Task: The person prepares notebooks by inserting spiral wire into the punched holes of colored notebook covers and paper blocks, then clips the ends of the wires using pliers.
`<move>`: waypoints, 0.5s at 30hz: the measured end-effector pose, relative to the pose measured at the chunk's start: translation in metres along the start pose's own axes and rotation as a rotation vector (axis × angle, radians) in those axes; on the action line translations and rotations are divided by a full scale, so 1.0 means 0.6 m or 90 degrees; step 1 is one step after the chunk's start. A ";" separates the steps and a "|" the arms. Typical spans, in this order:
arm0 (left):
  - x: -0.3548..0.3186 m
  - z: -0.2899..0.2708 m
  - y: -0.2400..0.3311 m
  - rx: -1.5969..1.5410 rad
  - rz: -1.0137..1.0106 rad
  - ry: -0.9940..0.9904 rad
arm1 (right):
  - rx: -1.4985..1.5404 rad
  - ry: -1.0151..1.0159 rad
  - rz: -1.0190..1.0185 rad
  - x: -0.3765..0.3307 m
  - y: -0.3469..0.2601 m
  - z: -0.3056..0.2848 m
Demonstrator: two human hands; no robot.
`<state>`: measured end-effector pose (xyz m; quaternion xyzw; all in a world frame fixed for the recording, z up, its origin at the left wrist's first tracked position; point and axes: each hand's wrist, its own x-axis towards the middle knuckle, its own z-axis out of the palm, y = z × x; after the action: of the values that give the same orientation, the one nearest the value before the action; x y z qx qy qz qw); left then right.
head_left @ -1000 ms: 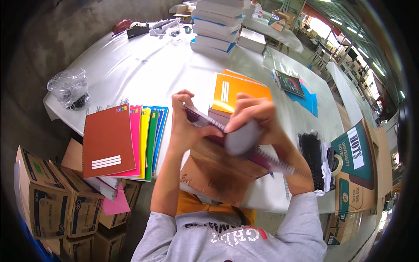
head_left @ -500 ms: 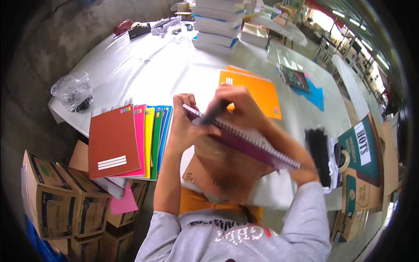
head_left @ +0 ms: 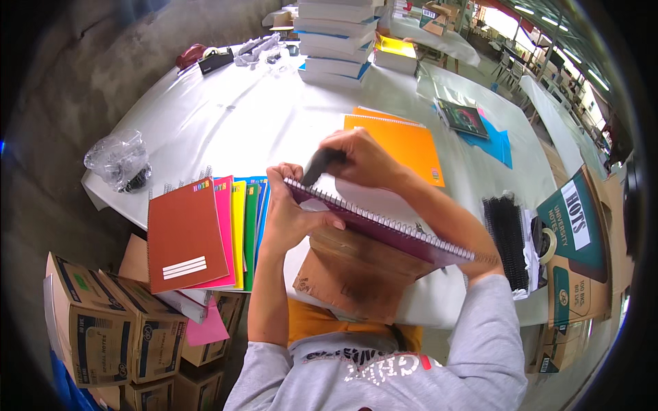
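My left hand (head_left: 284,216) is closed on a purple spiral notebook (head_left: 391,243), its thumb along the cover. The notebook is held tilted, its coil edge upward. A wire coil (head_left: 384,220) runs along that edge and sticks out past the right end, near my right forearm. Closed round a black-handled tool (head_left: 321,163), my right hand (head_left: 363,156) is at the coil's left end. Blur hides the tool's exact kind and whether its tip touches the wire. A piece of brown cardboard (head_left: 343,288) lies below the notebook at the table's front edge.
Fanned coloured notebooks (head_left: 185,236) lie at left, orange notebooks (head_left: 404,151) beyond my right hand. Black coils (head_left: 506,240) and a printed carton (head_left: 576,240) are at right. Stacked books (head_left: 336,48) stand at the back; a plastic bag (head_left: 116,161) sits far left. Boxes (head_left: 103,335) are at lower left.
My right hand and the tool have moved up and left, from over the coil to its left end. The left hand keeps its hold on the purple notebook. The view has shifted slightly.
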<state>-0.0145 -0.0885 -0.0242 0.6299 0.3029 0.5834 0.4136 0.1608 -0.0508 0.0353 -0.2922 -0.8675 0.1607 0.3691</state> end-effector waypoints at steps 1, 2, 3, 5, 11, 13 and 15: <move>-0.004 -0.008 0.007 0.012 -0.011 0.004 | -0.184 0.010 0.003 0.001 0.020 -0.003; -0.006 -0.011 0.002 0.019 0.031 -0.025 | -0.379 0.022 0.013 -0.005 0.039 -0.016; -0.010 -0.003 0.009 -0.102 0.035 0.009 | -0.431 0.016 0.088 -0.012 0.068 -0.030; -0.011 0.012 0.005 -0.238 0.042 0.030 | -0.498 0.015 0.174 -0.062 0.128 -0.061; -0.007 0.007 0.009 -0.109 0.147 0.098 | -0.492 0.105 0.362 -0.211 0.054 -0.083; 0.006 0.016 0.051 -0.089 0.177 0.170 | -0.437 0.078 0.455 -0.281 -0.002 -0.102; 0.023 -0.024 0.097 0.069 0.249 0.351 | -0.408 -0.018 0.565 -0.335 -0.048 -0.077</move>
<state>-0.0330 -0.1017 0.0329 0.5155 0.3078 0.7831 0.1624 0.2957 -0.1958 -0.0291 -0.7259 -0.6711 0.0328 0.1470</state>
